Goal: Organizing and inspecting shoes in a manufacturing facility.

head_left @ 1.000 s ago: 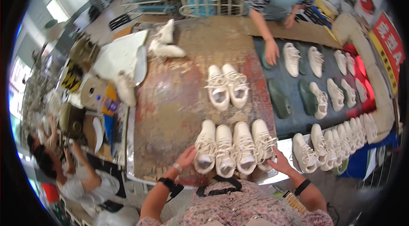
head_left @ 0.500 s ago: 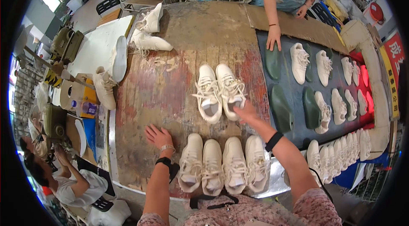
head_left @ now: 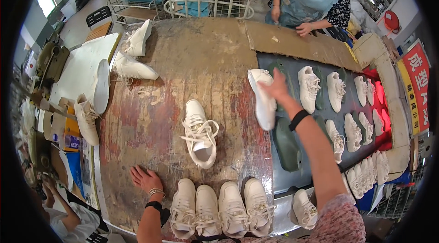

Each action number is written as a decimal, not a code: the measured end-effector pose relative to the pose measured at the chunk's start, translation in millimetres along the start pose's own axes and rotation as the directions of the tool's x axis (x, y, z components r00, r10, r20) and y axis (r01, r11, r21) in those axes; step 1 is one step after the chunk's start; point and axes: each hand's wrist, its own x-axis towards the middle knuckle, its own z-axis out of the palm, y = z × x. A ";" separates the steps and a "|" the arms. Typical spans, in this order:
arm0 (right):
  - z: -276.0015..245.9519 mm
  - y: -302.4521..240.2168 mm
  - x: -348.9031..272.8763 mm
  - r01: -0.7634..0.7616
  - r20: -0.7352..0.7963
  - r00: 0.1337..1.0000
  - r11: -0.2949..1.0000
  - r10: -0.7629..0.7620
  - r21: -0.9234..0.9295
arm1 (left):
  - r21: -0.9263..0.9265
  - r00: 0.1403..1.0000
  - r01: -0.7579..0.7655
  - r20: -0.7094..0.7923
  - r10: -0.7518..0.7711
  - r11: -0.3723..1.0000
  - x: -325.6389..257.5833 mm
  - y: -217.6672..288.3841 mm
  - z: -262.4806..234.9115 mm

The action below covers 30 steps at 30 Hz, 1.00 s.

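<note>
Head view, held shoe [head_left: 264, 105], sign [head_left: 415, 88] (lettered)

Wearer's two hands [head_left: 147, 180], four near-row sneakers [head_left: 232, 204]

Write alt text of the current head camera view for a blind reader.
A person's right hand holds a tilted cream-white sneaker where a worn brown tabletop meets a dark grey surface; the left hand rests on the tabletop. One cream-white lace-up sneaker stands mid-table, with a row of four nearer the wearer.
</note>
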 end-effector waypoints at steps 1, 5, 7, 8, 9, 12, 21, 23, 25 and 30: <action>16.8 -26.6 -21.6 -0.047 0.039 0.998 0.999 0.048 -0.017 | 0.025 1.000 0.013 -0.008 -0.013 1.000 1.5 -8.9 -2.5; 42.2 -60.3 -65.8 0.004 -0.145 0.989 0.984 -0.030 -0.179 | 0.039 1.000 0.013 -0.016 -0.012 0.999 2.4 -13.6 -6.7; 35.2 -54.0 -58.2 0.130 -0.221 0.959 0.968 -0.177 -0.215 | 0.045 1.000 0.005 -0.017 -0.004 0.999 1.9 -13.8 -9.4; 29.6 -46.9 -48.5 0.252 -0.292 0.898 0.930 -0.328 -0.269 | 0.045 1.000 0.019 0.003 -0.019 0.999 1.2 -10.5 -10.2; 23.3 -40.5 -33.6 0.233 -0.372 0.850 0.899 -0.374 -0.371 | 0.048 0.999 0.036 0.022 -0.037 0.998 0.3 -7.8 -9.6; 2.4 -35.0 -1.3 0.153 -0.344 0.864 0.843 -0.367 -0.516 | 0.055 0.999 0.014 0.041 -0.016 0.998 -2.7 -4.4 -7.5; 64.1 -4.4 2.9 0.464 0.084 0.885 0.857 -0.458 -0.225 | 0.026 0.999 0.031 0.006 -0.031 0.999 3.2 -1.9 -8.7; 54.9 -7.1 -11.9 0.563 0.141 0.825 0.774 -0.547 -0.290 | 0.019 1.000 0.028 0.009 -0.028 0.999 7.3 -0.1 -8.9; 44.9 -48.1 -59.1 0.603 0.172 0.789 0.797 -0.590 -0.029 | 0.037 0.998 0.057 0.024 -0.058 0.998 5.5 -7.6 -12.0; 58.4 -140.1 -231.1 -0.042 0.481 0.789 0.747 -0.383 0.664 | 0.002 0.998 0.019 -0.059 -0.019 1.000 7.3 -19.8 -13.2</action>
